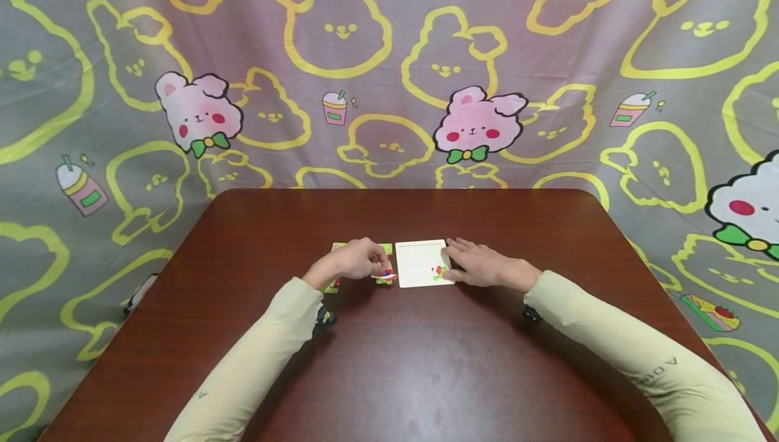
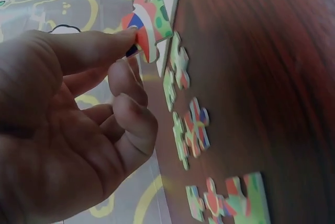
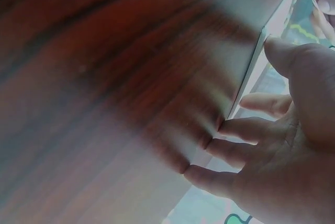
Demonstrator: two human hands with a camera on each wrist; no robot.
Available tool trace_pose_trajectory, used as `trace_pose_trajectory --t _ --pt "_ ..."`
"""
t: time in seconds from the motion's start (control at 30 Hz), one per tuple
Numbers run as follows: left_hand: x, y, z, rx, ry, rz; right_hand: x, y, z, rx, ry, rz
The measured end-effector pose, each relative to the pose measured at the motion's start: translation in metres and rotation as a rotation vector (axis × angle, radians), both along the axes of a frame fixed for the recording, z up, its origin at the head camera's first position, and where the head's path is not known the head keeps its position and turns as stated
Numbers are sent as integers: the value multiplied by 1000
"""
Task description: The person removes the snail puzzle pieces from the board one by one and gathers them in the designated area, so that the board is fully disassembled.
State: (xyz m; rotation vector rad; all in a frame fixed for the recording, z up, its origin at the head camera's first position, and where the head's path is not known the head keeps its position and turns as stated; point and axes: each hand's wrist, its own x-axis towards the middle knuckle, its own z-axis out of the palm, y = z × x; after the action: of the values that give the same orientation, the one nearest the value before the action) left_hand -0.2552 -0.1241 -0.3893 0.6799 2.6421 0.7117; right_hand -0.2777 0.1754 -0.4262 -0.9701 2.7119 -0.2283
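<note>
My left hand (image 1: pixel 360 259) pinches a jigsaw puzzle piece (image 2: pixel 149 28), coloured red, white, blue and green, between thumb and fingers above the table. Just right of it lies a white square puzzle tray (image 1: pixel 418 261) with one green and red piece (image 1: pixel 439 272) in its near right corner. My right hand (image 1: pixel 483 265) rests at the tray's right edge, fingers extended; its thumb touches the rim and other fingertips touch the tabletop. Below and around the left hand are several loose puzzle pieces (image 2: pixel 196 128), partly hidden by that hand in the head view.
The dark reddish-brown wooden table (image 1: pixel 389 361) ends at a curtain (image 1: pixel 377 90) printed with cartoon bears and cups. Several more pieces, one a green and red piece (image 2: pixel 250 203), lie left of the tray.
</note>
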Motion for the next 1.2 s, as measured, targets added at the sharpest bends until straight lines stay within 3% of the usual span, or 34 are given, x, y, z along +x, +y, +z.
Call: trace_pose_trajectory --t 0.53,0.73,0.93,1.2 --pt "2 -33 -5 -31 -145 17 -1 -2 1 -6 -15 -8" --pt "2 -40 -9 -44 -117 -6 0 -1 2 -8 4 0" --pt "3 -42 -11 -35 -147 -26 1 -2 2 -24 16 8" --pt "3 -44 -11 -46 -169 -6 2 0 1 -34 11 5"
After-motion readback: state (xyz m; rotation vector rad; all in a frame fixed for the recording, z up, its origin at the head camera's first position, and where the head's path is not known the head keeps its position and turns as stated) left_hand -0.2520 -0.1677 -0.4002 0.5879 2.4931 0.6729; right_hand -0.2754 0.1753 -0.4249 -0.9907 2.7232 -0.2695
